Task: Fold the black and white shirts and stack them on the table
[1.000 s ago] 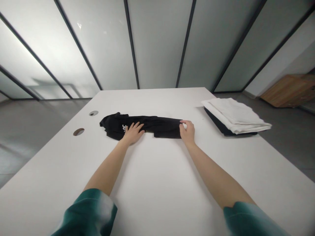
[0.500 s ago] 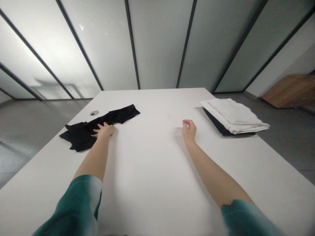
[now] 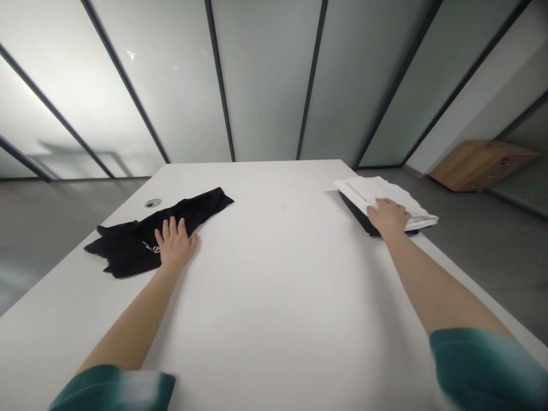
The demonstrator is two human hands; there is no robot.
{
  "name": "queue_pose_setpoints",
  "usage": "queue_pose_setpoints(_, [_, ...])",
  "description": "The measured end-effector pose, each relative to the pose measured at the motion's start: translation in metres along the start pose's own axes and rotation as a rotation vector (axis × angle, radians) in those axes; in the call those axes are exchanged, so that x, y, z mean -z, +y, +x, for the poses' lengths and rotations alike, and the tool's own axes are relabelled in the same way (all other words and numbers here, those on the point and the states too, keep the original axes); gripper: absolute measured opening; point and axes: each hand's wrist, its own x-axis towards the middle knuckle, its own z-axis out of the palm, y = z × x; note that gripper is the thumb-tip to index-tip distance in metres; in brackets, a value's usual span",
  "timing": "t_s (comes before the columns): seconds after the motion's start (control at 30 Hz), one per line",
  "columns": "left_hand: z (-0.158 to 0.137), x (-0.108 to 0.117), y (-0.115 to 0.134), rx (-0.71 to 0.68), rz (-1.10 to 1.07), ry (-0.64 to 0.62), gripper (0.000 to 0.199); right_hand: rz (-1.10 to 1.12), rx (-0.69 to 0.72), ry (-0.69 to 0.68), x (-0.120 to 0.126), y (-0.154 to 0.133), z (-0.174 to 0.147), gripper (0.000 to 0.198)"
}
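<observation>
A black garment with a small white print lies folded lengthwise near the left edge of the white table. My left hand rests flat on its near side, fingers spread. At the right edge sits a stack of folded clothes, white pieces over a black one. My right hand lies on top of that stack, fingers curled onto the white cloth; whether it grips the cloth cannot be told.
A round cable hole is in the table beyond the black garment. Frosted glass panels with dark frames stand behind the table. A wooden cabinet stands on the floor at the far right.
My left hand slid the black garment from the table's middle to the left edge. My right hand let go of it and moved right onto the folded stack.
</observation>
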Motion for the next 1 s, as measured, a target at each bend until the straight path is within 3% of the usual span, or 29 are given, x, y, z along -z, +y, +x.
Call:
queue_pose_setpoints(0.1, [-0.002, 0.001, 0.02, -0.198, 0.011, -0.021, 0.065, -0.037, -0.064, -0.033, 0.003, -0.011, 0.009, 0.033])
queue_pose_setpoints(0.2, [-0.002, -0.003, 0.046, -0.357, 0.001, -0.112, 0.061, 0.016, -0.02, 0.032, 0.005, -0.032, 0.019, 0.033])
queue_pose_setpoints(0.3, [-0.002, -0.01, 0.077, -0.462, -0.043, -0.169, 0.059, -0.022, -0.007, 0.081, 0.004, -0.034, 0.025, 0.038])
queue_pose_setpoints(0.47, [-0.003, -0.031, 0.126, -0.517, -0.126, -0.335, 0.059, -0.037, -0.18, -0.058, -0.001, -0.002, 0.03, 0.033])
queue_pose_setpoints(0.57, [-0.005, -0.047, 0.147, -0.462, -0.176, -0.415, 0.054, 0.046, -0.166, -0.016, 0.004, -0.003, 0.032, 0.038])
queue_pose_setpoints(0.7, [-0.01, -0.056, 0.153, -0.432, -0.293, -0.447, 0.051, 0.243, 0.147, 0.032, 0.01, -0.047, 0.003, 0.042])
queue_pose_setpoints(0.73, [-0.011, -0.057, 0.151, -0.416, -0.373, -0.448, 0.051, 0.345, 0.271, -0.012, 0.009, -0.062, -0.013, 0.043])
queue_pose_setpoints(0.8, [-0.011, -0.058, 0.145, -0.345, -0.601, -0.457, 0.055, 0.567, 0.56, -0.244, 0.005, -0.091, -0.052, 0.043])
queue_pose_setpoints(0.87, [-0.008, -0.062, 0.139, -0.2, -0.856, -0.441, 0.063, 0.703, 0.758, -0.412, -0.002, -0.115, -0.092, 0.038])
queue_pose_setpoints(1.0, [0.004, -0.074, 0.134, 0.191, -1.157, -0.334, 0.082, 0.748, 0.896, -0.455, -0.024, -0.146, -0.14, 0.026])
